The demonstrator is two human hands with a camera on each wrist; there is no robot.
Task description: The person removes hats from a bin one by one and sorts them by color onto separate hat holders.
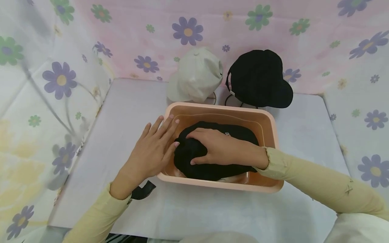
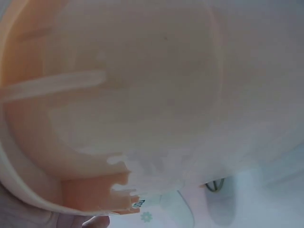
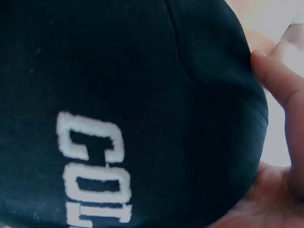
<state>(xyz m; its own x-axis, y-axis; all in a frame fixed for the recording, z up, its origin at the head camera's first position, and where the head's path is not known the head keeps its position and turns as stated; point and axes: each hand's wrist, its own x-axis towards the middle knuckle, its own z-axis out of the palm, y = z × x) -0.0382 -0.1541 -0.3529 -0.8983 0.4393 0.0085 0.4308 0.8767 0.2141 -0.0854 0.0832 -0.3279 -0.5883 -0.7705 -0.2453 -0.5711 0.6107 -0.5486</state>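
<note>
A peach plastic tub [image 1: 218, 186] stands on the table, with a black cap [image 1: 183, 162] lying in it. From the right, my right hand [image 1: 217, 146] reaches in and grips the cap's crown, thumb and fingers spread around it. White raised lettering [image 3: 97, 183] beginning "COL" shows on this cap in the right wrist view. My left hand [image 1: 152, 148] rests at the tub's left rim, fingers fairly straight. The tub's pale wall [image 2: 142, 95] fills most of the left wrist view. Something light-coloured [image 1: 232, 178] peeks out beneath the cap; its kind is hidden.
Behind the tub, a cream cap [image 1: 196, 76] and another black cap [image 1: 258, 77] sit on wire stands [image 1: 212, 98]. Flower-printed cloth [image 1: 188, 30] encloses the back and sides. A white cover [image 1: 127, 111] lies over the table.
</note>
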